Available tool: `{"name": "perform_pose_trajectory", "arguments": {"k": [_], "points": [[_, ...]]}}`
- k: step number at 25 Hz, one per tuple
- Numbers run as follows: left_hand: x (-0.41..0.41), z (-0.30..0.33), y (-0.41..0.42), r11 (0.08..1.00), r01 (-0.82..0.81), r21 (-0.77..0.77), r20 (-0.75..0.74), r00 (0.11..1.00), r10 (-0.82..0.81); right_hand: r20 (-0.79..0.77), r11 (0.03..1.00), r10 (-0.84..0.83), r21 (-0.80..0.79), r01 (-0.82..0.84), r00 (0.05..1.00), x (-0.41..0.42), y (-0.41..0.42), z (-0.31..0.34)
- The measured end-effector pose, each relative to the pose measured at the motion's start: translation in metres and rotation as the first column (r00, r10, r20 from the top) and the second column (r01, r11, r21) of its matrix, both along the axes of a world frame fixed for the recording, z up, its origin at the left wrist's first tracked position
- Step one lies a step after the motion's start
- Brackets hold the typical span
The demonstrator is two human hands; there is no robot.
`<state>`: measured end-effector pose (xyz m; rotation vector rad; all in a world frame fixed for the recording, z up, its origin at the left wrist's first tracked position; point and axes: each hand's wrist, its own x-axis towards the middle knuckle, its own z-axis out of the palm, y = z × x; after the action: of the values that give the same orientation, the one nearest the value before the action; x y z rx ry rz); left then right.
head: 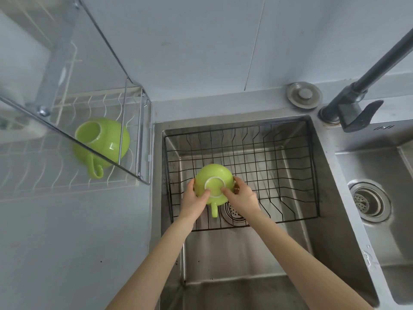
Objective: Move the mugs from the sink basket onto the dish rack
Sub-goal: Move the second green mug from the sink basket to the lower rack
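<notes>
Fingers of the left hand (194,198) and right hand (240,195) clasp an inverted green mug (212,181) from 9 and 3 o'clock, its handle pointing to 6 o'clock. The mug sits inside the black wire sink basket (290,157), near its 7 o'clock corner. A second green mug (105,142) lies on the dish rack (44,175) at 9 o'clock from the sink (324,231).

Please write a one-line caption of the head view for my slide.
Both hands, left hand and right hand, grip an upside-down green mug over the sink basket; another mug sits on the dish rack.
</notes>
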<state>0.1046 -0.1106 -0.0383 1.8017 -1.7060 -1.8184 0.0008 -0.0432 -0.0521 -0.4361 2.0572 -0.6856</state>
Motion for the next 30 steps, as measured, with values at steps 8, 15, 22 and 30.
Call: {"name": "perform_pose_trajectory", "arguments": {"k": [8, 15, 22, 30], "points": [[0.032, 0.051, 0.023, 0.993, 0.003, -0.115, -0.124, 0.992, -0.018, -0.005, 0.984, -0.110, -0.145, 0.108, 0.994, 0.025, 0.036, 0.054], [0.072, 0.079, 0.047, 0.991, -0.025, -0.134, -0.219, 0.976, -0.005, 0.003, 0.956, -0.164, -0.247, 0.160, 0.986, 0.063, 0.065, 0.085], [0.132, 0.093, 0.049, 0.988, -0.032, -0.149, -0.238, 0.971, -0.004, -0.019, 0.944, -0.148, -0.302, 0.135, 0.989, 0.120, 0.065, 0.108], [0.202, 0.100, 0.023, 0.985, -0.081, -0.149, -0.272, 0.961, 0.038, -0.046, 0.938, -0.107, -0.337, 0.085, 0.993, 0.187, 0.040, 0.130]]}}
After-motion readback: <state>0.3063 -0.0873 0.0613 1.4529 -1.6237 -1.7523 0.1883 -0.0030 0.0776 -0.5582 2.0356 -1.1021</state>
